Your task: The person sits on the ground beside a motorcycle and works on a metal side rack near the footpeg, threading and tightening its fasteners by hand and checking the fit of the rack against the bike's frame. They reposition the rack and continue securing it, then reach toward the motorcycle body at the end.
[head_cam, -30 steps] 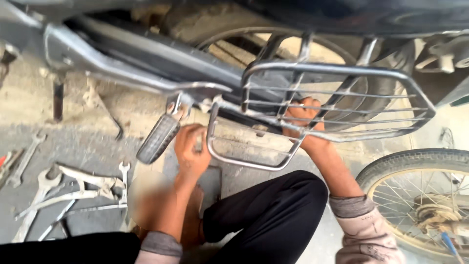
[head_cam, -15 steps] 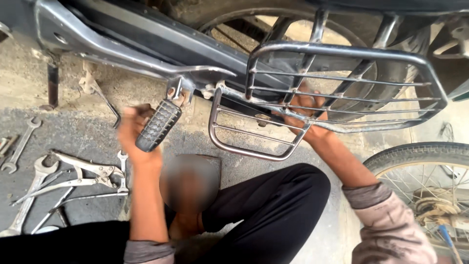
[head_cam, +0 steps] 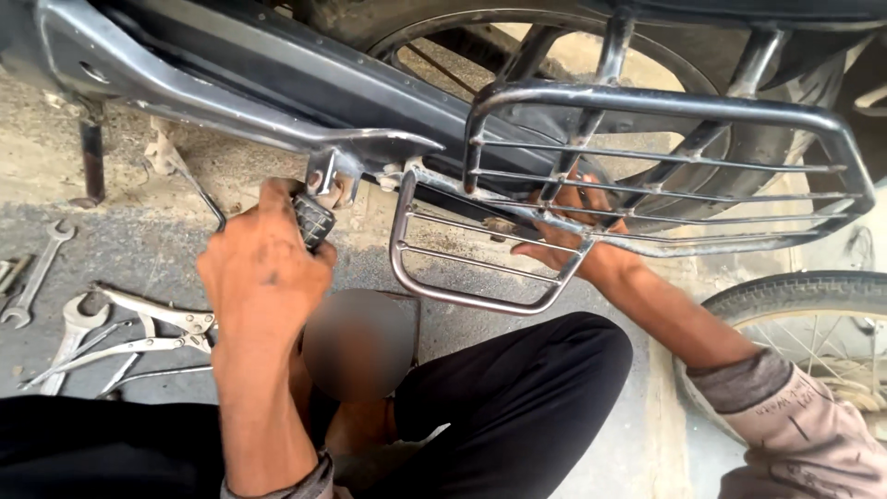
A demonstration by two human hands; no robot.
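Footpeg with black ribbed rubber on a chrome bracket (head_cam: pixel 316 214), hinged under the motorcycle's grey metal frame rail (head_cam: pixel 231 97), sits in the left hand (head_cam: pixel 261 268), whose fingers are clamped around the rubber end. It looks stiff and solid, the ribbing likely giving a sure hold, while the polished bracket beside it is probably slick. Just to the right hangs the chrome tubular side guard with thin wire bars (head_cam: pixel 647 166), rigid and likely fairly heavy, best held by its thick outer tube. The right hand (head_cam: pixel 568 231) reaches in behind those bars, its fingers curled against the lower tube; whether they close fully I cannot tell. Steel spanners and locking pliers (head_cam: pixel 120 333) lie on the gritty grey concrete floor (head_cam: pixel 120 249), and a spoked bicycle wheel (head_cam: pixel 813 323) stands at the right.
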